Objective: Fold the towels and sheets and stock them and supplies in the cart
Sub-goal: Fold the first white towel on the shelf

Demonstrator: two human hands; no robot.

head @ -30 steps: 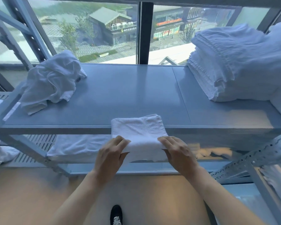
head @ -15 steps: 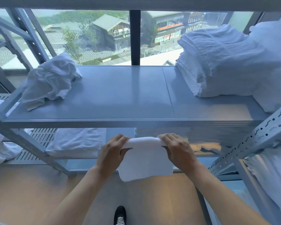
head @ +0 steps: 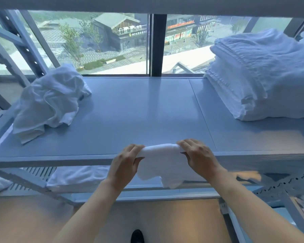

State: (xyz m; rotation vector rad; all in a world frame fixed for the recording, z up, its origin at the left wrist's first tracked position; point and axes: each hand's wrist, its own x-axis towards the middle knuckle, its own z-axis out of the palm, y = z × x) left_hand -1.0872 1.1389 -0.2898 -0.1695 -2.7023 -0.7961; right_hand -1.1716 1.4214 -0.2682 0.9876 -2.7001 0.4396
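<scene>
Small white terry towel [head: 161,162], folded soft, hangs over the grey metal shelf's [head: 139,111] front edge, its fold running left-right; left hand [head: 124,165] and right hand [head: 199,156] pinch its top corners. Crumpled white cloth [head: 47,102] lies far left.

Window [head: 112,46], street buildings [head: 119,32], black shoe [head: 136,236].

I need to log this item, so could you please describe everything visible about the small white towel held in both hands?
The small white towel looks like soft terry cloth, folded over so its top edge forms a rounded roll. The left hand and right hand grip that edge at either end. The rest hangs down in front of the grey shelf, its lower edge uneven, with one corner drooping lower on the right.
</scene>
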